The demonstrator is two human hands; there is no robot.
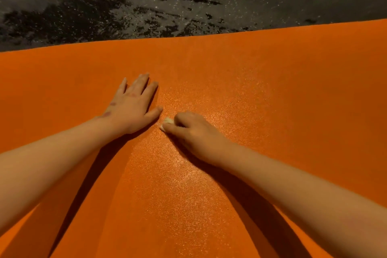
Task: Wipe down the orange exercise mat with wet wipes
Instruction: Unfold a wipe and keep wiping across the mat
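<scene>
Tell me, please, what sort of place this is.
Probably a garage or yard floor: a textured orange exercise mat lies on dark, speckled concrete-like ground, and the right hand grips a small white wet wipe.

Left hand point(132, 104) flat on mat point(272, 90), right hand point(194, 132) with wipe point(165, 123) just beside; floor point(125, 6) behind.

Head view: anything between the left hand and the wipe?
Head view: only a narrow strip of bare orange mat between left hand and the wipe the right hand grips.
</scene>
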